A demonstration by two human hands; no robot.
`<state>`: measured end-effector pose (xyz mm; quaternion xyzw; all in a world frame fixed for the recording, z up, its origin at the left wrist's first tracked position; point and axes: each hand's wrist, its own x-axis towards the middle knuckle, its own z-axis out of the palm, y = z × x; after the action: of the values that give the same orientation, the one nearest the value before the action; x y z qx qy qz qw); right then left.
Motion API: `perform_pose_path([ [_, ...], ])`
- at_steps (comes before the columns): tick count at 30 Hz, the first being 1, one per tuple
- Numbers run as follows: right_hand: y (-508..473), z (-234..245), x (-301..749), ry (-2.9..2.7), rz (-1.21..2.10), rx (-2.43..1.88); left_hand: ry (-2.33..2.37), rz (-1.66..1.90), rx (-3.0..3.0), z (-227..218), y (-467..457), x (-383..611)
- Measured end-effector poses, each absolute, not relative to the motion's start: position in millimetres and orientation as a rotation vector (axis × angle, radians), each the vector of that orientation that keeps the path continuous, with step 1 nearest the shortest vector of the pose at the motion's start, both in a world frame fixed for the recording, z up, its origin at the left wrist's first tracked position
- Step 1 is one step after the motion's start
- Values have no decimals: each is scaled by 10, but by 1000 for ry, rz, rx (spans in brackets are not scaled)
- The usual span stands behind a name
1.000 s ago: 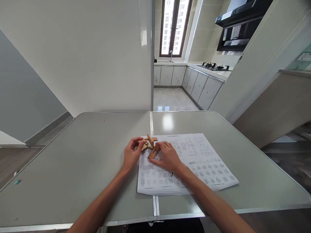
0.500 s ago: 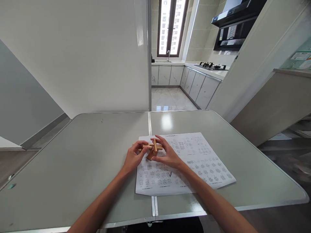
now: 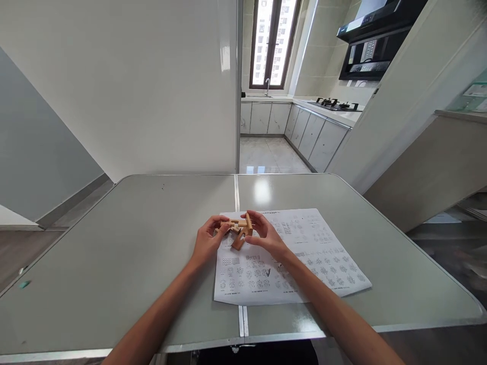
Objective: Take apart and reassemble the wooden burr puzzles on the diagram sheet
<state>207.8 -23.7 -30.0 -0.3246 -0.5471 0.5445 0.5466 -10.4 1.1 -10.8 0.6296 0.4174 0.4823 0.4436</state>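
Just below the frame's centre, the left hand [image 3: 208, 240] and right hand [image 3: 269, 239] pinch wooden pieces [image 3: 238, 242] — over a printed sheet [image 3: 304, 241].

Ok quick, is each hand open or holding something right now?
Left hand: closed, holding wood pieces, though I can't tell exactly which.
Right hand: closed, holding a wood bar.

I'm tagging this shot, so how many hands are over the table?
2: the left hand, holding wooden pieces near one edge of the printed sheet, and the right hand, gripping a wooden bar above it.
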Motion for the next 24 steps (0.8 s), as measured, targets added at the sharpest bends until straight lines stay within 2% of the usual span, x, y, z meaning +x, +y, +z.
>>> perform_pose_path([
  [24,-246,-252,2079,-1229,1344,-720,1082,1280,1653,-81,-37,-91],
])
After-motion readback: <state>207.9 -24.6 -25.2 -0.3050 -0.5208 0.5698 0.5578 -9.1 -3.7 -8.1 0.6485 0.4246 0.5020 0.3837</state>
